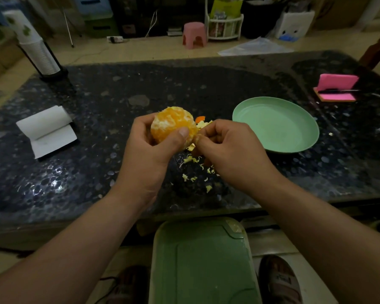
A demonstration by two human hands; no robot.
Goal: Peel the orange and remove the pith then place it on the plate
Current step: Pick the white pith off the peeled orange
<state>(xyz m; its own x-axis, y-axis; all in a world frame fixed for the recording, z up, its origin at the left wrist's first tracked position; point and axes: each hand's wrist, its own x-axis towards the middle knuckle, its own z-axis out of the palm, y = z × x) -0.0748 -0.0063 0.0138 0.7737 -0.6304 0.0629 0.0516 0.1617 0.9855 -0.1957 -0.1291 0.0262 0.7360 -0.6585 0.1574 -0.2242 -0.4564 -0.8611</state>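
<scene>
i have the orange [172, 123] held above the table [119, 95] in the left hand [149, 148], fingers wrapped behind it and the thumb pressed across the front. that leaves its right side open to the other hand. the rind looks to be off, and pale pith patches cover much of the fruit, so i judge this to be the pith step, with plating not yet due. the right hand [230, 148] is just beside it, pinching a pith strip [196, 140] at the fruit's lower right edge. both hands work over the pith scraps [193, 160], i think so that bits fall in 1 heap, off the green plate [305, 128] nearby on the right. the 2 forearms reach in from the near edge and angle toward each other, with the right fingers curled tight.
</scene>
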